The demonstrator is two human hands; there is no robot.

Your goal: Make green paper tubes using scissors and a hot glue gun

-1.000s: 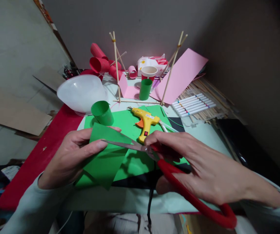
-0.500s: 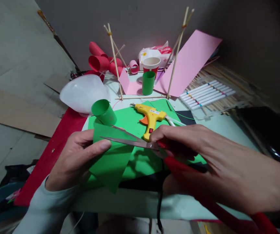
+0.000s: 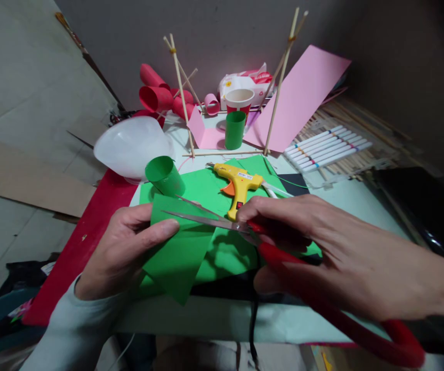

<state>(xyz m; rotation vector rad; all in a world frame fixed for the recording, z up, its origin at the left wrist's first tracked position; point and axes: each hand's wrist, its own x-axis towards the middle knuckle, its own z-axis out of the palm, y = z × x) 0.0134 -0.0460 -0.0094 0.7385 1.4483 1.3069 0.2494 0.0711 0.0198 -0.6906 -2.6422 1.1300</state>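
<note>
My left hand [image 3: 119,250] pinches the left edge of a green paper piece [image 3: 181,257], thumb on top. My right hand [image 3: 322,252] is closed around the red handles of a pair of scissors [image 3: 206,219]. The parted blades reach leftward across the upper part of the paper, their tips near my left thumb. Behind the paper a rolled green paper tube [image 3: 164,178] leans on larger green sheets [image 3: 201,183]. A yellow hot glue gun [image 3: 241,183] lies on those sheets, just beyond my right fingers.
At the back stand a stick frame [image 3: 279,87], a smaller green tube [image 3: 235,131], a paper cup [image 3: 239,98] and pink card [image 3: 303,98]. White markers [image 3: 328,149] lie to the right over sticks. Red paper rolls [image 3: 155,98] and a whitish translucent object [image 3: 129,147] are at the left.
The scissor blades have shifted slightly up and left over the paper, and their opening is a little narrower. The right hand's lower handle has swung down. My left hand keeps its hold.
</note>
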